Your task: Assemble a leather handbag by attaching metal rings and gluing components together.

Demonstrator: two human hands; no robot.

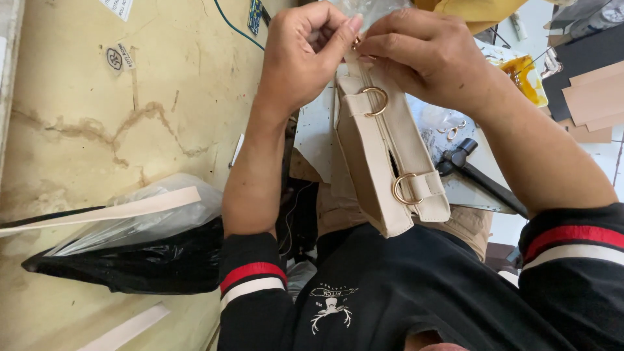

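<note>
A wide yellowish worktable (pixel 97 130), stained and cracked, fills the left side. On its near edge lies a black plastic bag (pixel 130 266) with a clear plastic bag (pixel 149 211) on top, and a long beige strap (pixel 104 211) rests across them. Another pale strip (pixel 127 330) lies near the bottom edge.

In the middle the person holds a small beige bag (pixel 383 169) above the lap, tilted, its far end up at the hands. It carries two gold D-rings, one near the top (pixel 376 101) and one lower (pixel 406 188). The left hand (pixel 305 55) and the right hand (pixel 422 55) are close together at the top end of the bag, fingers pinched on a small gold fitting (pixel 356 43) there. A black hammer (pixel 478 172) lies to the right, behind the bag.
</note>
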